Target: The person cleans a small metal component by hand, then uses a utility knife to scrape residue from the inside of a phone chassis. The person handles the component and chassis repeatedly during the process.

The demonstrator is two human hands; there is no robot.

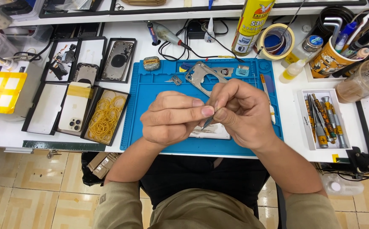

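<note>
Hands meeting over blue repair mat (150,110), right hand (241,112) pinching tweezers (207,122), left hand (171,118) fingers curled together, touching tweezers' tip.

I log a white workbench (292,123) bearing: blue silicone mat (150,127), black trays (48,108), tape roll (275,40), spray can (252,23), screwdriver tray (324,118).

Spray can (251,23), tape roll (276,40) behind mat (150,97)
</note>
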